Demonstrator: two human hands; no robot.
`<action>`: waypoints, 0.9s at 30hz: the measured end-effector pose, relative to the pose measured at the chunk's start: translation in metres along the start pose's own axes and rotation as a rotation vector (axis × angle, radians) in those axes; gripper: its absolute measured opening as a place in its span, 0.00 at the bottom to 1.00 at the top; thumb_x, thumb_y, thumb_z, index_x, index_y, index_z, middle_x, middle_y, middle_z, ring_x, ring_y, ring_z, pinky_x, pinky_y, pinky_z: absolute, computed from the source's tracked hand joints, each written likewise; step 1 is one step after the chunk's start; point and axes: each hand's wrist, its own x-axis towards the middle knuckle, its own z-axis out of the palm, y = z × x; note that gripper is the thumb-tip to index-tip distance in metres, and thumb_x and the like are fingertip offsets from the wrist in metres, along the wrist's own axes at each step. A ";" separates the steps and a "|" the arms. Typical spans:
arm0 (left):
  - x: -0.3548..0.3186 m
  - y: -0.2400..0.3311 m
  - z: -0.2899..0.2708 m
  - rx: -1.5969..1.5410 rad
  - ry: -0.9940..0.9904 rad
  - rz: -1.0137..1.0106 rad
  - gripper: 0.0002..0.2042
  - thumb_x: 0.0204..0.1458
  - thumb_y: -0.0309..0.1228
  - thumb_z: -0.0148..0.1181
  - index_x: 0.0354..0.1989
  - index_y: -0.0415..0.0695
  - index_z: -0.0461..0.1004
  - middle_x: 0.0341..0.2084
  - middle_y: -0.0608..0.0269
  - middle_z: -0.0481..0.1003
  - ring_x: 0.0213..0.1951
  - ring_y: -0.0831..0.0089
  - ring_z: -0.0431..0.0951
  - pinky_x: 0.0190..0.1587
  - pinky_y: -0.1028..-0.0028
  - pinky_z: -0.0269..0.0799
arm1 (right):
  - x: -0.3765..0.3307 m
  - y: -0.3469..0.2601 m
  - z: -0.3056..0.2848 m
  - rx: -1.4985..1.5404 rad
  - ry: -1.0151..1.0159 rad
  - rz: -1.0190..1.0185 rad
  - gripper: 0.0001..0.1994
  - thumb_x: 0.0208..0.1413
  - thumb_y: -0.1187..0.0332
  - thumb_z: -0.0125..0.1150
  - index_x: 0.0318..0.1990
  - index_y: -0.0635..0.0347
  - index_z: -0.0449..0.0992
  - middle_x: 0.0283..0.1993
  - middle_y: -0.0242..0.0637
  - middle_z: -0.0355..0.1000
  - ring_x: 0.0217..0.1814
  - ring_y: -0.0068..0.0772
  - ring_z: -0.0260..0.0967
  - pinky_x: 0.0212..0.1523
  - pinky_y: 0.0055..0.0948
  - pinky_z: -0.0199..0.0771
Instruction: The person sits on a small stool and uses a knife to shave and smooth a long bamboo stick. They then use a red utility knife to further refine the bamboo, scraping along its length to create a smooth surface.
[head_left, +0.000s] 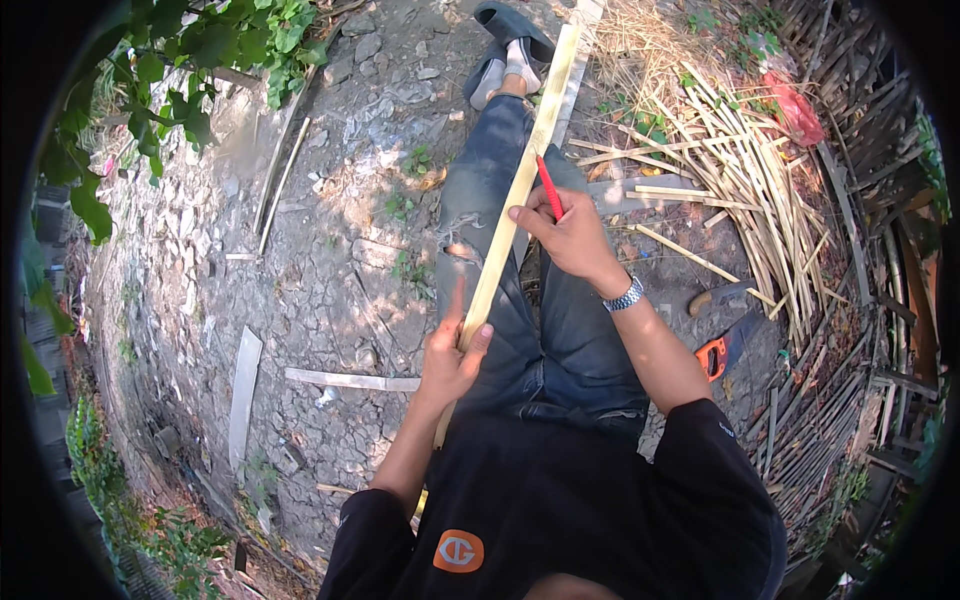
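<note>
A long pale wooden strip lies slantwise over my legs, from beside my waist to past my feet. My left hand is closed round its lower part, thumb on one side and index finger stretched along the other. In my right hand is a slim red pen, its dark tip at the strip's right edge. The right thumb touches the strip just below that tip. Under the strip are my jeans, torn at the knee. The far end of the strip passes beside my dark slippers.
To the right lies a heap of thin split sticks, with an orange-handled handsaw nearer me. A wood-handled blade rests between them. Flat grey boards lie on the cracked ground at left. Leafy branches hang at upper left.
</note>
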 end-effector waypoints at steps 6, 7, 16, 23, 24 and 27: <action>-0.006 0.014 -0.012 -0.211 -0.204 -0.269 0.14 0.68 0.33 0.54 0.55 0.37 0.73 0.19 0.71 0.71 0.19 0.85 0.70 0.22 0.80 0.66 | 0.007 -0.029 -0.024 -0.035 0.166 -0.100 0.13 0.59 0.60 0.70 0.33 0.62 0.79 0.17 0.27 0.65 0.20 0.19 0.61 0.24 0.28 0.61; -0.008 0.015 -0.014 -0.201 -0.182 -0.276 0.12 0.69 0.33 0.53 0.53 0.38 0.74 0.18 0.71 0.71 0.18 0.85 0.69 0.21 0.80 0.65 | -0.001 -0.038 -0.022 -0.152 0.139 -0.141 0.14 0.59 0.58 0.69 0.33 0.62 0.78 0.17 0.30 0.65 0.19 0.24 0.63 0.25 0.30 0.62; -0.001 0.034 -0.013 -0.156 -0.130 -0.294 0.15 0.71 0.39 0.48 0.40 0.38 0.73 0.12 0.73 0.64 0.11 0.85 0.63 0.16 0.79 0.60 | -0.067 -0.021 -0.002 -0.814 -0.302 -0.132 0.27 0.64 0.41 0.55 0.36 0.59 0.81 0.19 0.54 0.72 0.25 0.61 0.74 0.27 0.54 0.70; -0.005 0.034 -0.021 -0.079 -0.187 -0.383 0.19 0.70 0.44 0.51 0.34 0.40 0.71 0.11 0.73 0.63 0.10 0.84 0.62 0.14 0.77 0.59 | 0.011 -0.008 -0.046 -0.779 0.135 0.080 0.33 0.65 0.38 0.50 0.31 0.65 0.81 0.25 0.59 0.75 0.30 0.64 0.76 0.34 0.56 0.74; -0.009 0.034 -0.022 -0.048 -0.238 -0.389 0.19 0.70 0.45 0.51 0.34 0.40 0.71 0.11 0.73 0.63 0.10 0.84 0.62 0.14 0.77 0.59 | 0.011 -0.003 -0.057 -0.815 0.136 0.066 0.33 0.66 0.38 0.49 0.31 0.65 0.81 0.24 0.58 0.75 0.30 0.64 0.76 0.34 0.56 0.74; -0.015 0.029 -0.023 -0.031 -0.248 -0.482 0.19 0.70 0.45 0.51 0.34 0.40 0.71 0.10 0.72 0.64 0.10 0.84 0.63 0.14 0.77 0.57 | 0.012 0.014 -0.063 -0.897 0.123 -0.002 0.34 0.65 0.37 0.49 0.32 0.65 0.81 0.22 0.57 0.74 0.28 0.63 0.76 0.32 0.55 0.74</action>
